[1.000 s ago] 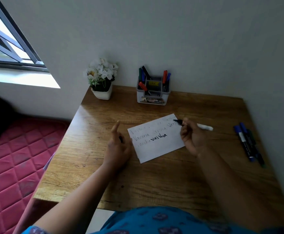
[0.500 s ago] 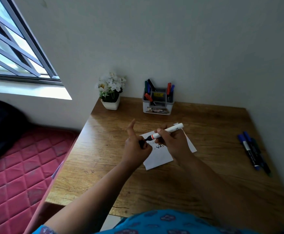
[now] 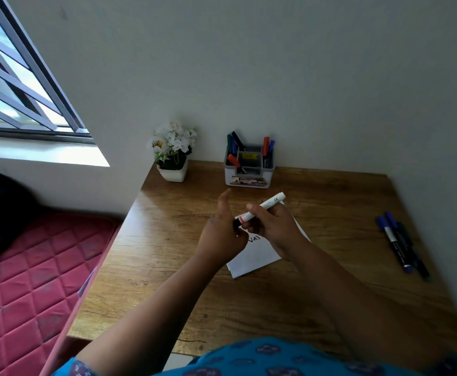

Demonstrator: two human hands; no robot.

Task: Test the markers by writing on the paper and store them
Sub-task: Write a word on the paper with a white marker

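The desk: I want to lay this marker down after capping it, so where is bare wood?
Bare wood lies between the paper and the loose markers at the right edge, and along the near edge of the desk. Left of the left hand is bare too. It is crowded at the back by the organizer and flower pot.

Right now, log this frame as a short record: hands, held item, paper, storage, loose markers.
right hand: grips white marker
left hand: at the marker's dark tip end, apparently holding its cap
paper: flat on desk, under the hands
holder: by wall, markers inside
loose markers: desk's right edge
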